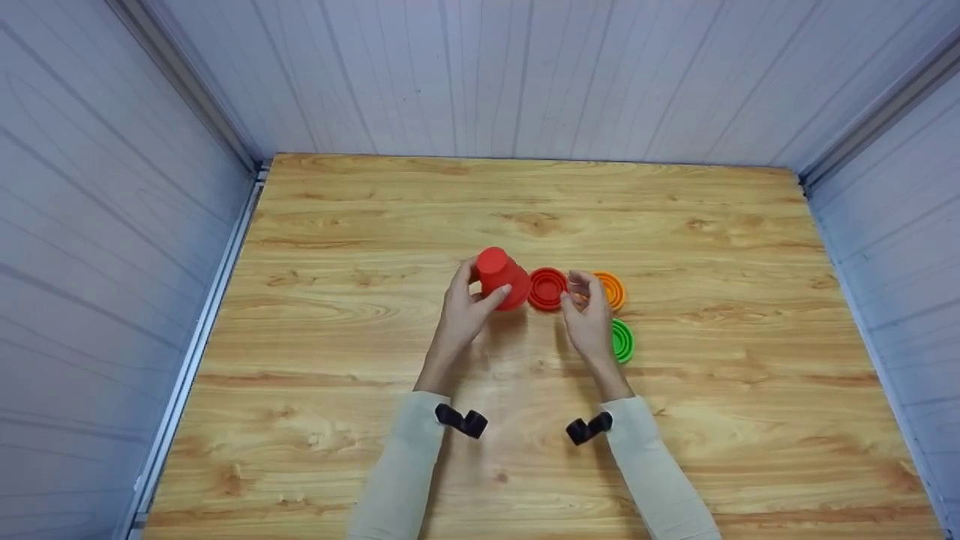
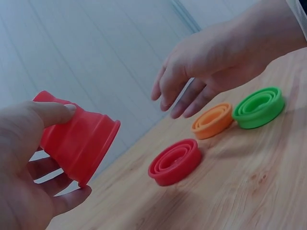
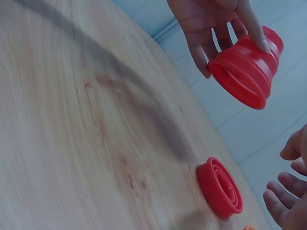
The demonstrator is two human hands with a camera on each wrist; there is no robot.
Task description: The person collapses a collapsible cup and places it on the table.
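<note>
My left hand (image 1: 466, 311) grips a red collapsible cup (image 2: 82, 139) that is pulled out to its stepped, tapered height. The cup is raised off the table, its wide mouth tipped down and toward the right. My right hand (image 1: 587, 315) hovers with loosely bent fingers and nothing between them, above the row of folded cups. A folded red cup (image 1: 547, 289) lies flat between the two hands. Just past the right fingers is a folded orange cup (image 1: 610, 290), partly covered by that hand in the head view. Beside the right wrist sits a folded green cup (image 2: 259, 107).
The wood-grain table (image 1: 337, 315) stretches wide around the cups. White panel walls (image 1: 480, 82) stand behind it and at both sides. A small black camera (image 1: 462, 421) is worn on each sleeve.
</note>
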